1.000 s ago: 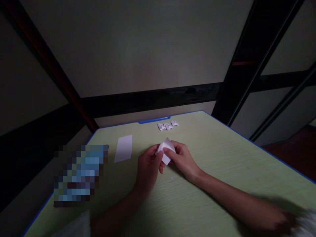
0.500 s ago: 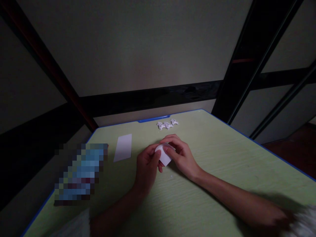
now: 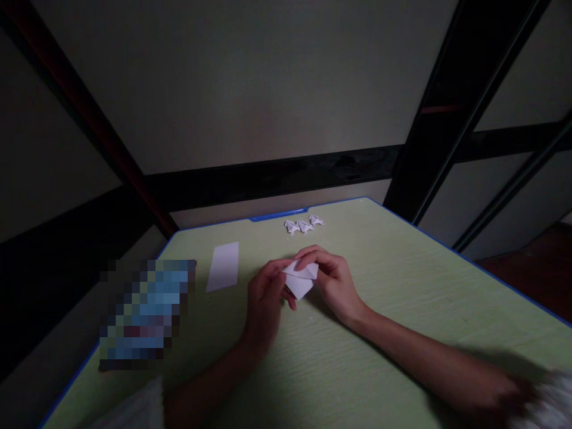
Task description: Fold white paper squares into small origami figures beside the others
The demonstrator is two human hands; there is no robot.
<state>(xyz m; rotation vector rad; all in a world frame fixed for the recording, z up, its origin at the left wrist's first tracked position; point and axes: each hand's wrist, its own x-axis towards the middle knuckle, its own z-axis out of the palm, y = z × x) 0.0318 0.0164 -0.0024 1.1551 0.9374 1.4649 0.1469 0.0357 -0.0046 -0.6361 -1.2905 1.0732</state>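
Observation:
A small folded piece of white paper is held between my two hands, a little above the green table. My left hand grips its left side, thumb near the edge and a fingertip showing beneath. My right hand pinches the top and right side, its fingers bent over the upper edge. A crease crosses the paper, with a flap above and a pointed corner turned toward me. Some of the fingers behind the paper are hidden.
Three small folded white paper figures sit near the table's far edge. Left of my hands lies a flat white paper sheet, and beyond it a pixelated bluish object. The green table has a blue rim before panelled doors.
The paper's upper flap now shows a crease across it. My right thumb has moved off the paper's front, and my left thumb has shifted to its edge.

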